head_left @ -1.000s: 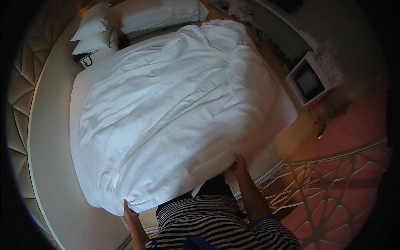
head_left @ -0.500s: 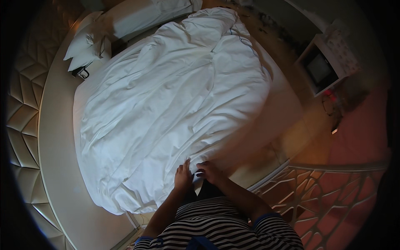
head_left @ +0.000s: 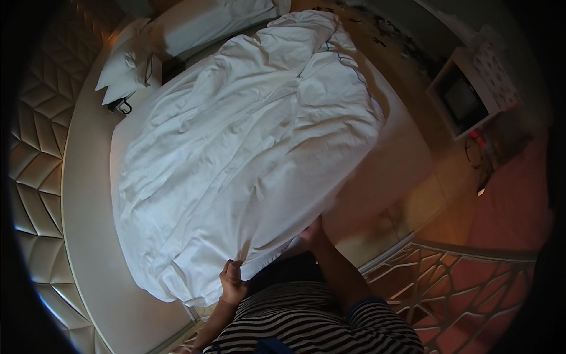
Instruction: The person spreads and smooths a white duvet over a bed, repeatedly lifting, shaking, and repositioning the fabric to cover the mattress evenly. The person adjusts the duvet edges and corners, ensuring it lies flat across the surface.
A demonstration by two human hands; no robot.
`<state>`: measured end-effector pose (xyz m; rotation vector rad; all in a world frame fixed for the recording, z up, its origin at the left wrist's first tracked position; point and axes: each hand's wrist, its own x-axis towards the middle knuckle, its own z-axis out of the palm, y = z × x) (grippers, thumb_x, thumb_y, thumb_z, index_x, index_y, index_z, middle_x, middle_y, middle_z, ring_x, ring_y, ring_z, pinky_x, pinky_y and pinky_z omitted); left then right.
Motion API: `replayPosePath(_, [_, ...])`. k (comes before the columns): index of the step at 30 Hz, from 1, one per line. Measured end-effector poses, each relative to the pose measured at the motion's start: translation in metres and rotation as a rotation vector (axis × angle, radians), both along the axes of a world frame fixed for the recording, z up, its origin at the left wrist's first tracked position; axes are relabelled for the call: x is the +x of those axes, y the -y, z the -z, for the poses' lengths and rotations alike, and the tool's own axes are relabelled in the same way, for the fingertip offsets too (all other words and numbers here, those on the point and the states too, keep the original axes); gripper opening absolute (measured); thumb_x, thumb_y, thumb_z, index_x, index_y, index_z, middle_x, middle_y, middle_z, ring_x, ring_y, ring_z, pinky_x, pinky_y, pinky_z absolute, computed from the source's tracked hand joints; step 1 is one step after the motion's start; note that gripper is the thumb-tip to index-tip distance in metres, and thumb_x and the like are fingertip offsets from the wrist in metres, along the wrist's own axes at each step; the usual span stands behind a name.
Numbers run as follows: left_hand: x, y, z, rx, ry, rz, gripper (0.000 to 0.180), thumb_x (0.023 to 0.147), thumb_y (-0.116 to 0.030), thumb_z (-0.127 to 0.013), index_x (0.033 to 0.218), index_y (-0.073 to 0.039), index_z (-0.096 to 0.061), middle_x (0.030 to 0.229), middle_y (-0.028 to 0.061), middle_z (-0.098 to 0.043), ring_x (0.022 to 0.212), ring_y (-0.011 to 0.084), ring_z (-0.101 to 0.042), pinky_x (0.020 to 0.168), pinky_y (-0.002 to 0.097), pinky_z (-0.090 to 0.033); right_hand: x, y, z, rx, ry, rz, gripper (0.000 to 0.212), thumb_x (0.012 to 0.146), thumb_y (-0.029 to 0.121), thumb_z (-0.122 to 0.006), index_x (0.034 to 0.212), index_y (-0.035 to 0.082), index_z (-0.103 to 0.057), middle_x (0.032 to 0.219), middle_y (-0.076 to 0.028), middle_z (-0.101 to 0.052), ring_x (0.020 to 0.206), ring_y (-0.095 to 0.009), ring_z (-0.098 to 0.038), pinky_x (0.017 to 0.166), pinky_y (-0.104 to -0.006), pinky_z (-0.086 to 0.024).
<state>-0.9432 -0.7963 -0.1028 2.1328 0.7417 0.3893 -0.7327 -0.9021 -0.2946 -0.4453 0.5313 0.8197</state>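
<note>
A large white duvet (head_left: 247,147) lies wrinkled across the bed, covering most of it. Its near edge is pulled taut toward me between my two hands. My left hand (head_left: 233,282) is closed on that edge, with creases running from the grip. Farther right, my right hand (head_left: 311,229) grips the same edge, its fingers partly hidden by the cloth. A bare strip of the mattress (head_left: 395,159) shows to the right of the duvet.
Pillows (head_left: 127,68) are piled at the far left, near a padded headboard wall (head_left: 38,171). A low cabinet (head_left: 466,88) stands at the right. Close by on the right is a lattice partition (head_left: 454,283). Small items litter the floor behind the bed.
My hands, close together before, have moved apart along the duvet's near edge: the left toward me and left, the right away and to the right. The edge has straightened between them.
</note>
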Motion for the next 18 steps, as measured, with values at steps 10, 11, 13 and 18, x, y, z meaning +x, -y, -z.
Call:
replayPosePath(10, [-0.002,-0.011,-0.031,0.154,0.178,0.111,0.037,0.04,0.007,-0.048,0.077,0.001,-0.048,0.063,0.0122,-0.042,0.053,0.0265,-0.044,0.049,0.0262,-0.036,0.097,0.012,-0.078,0.137,0.322,0.252,0.031,0.08,0.021,-0.041,0.101,-0.001,-0.05,0.094,-0.01,-0.056,0.087,-0.023,-0.053,0.079,-0.0352,-0.043])
replayPosePath(11, [-0.002,-0.013,-0.032,0.153,0.228,0.101,0.036,0.04,0.006,-0.048,0.076,0.001,-0.048,0.062,0.012,-0.042,0.053,0.0266,-0.043,0.048,0.0267,-0.036,0.101,0.024,-0.099,0.168,0.345,0.197,0.031,0.081,0.021,-0.041,0.101,-0.001,-0.05,0.094,-0.01,-0.056,0.087,-0.023,-0.054,0.079,-0.0352,-0.043])
replayPosePath(13, [-0.005,-0.023,-0.043,0.23,0.328,0.109,0.034,0.04,0.004,-0.049,0.074,0.0,-0.048,0.06,0.0118,-0.042,0.051,0.0267,-0.043,0.047,0.0282,-0.036,0.094,0.047,-0.156,0.171,0.409,0.093,0.032,0.083,0.021,-0.039,0.101,-0.002,-0.05,0.094,-0.011,-0.056,0.087,-0.023,-0.054,0.079,-0.0351,-0.044])
replayPosePath(18, [-0.054,-0.029,-0.089,0.493,0.357,-0.059,0.029,0.048,-0.001,-0.061,0.072,-0.003,-0.047,0.056,0.0093,-0.037,0.047,0.0227,-0.04,0.042,0.0295,-0.031,0.015,0.06,-0.262,-0.454,0.904,0.09,0.02,0.075,0.006,-0.051,0.091,-0.006,-0.052,0.085,-0.008,-0.056,0.08,-0.014,-0.053,0.068,-0.0287,-0.043])
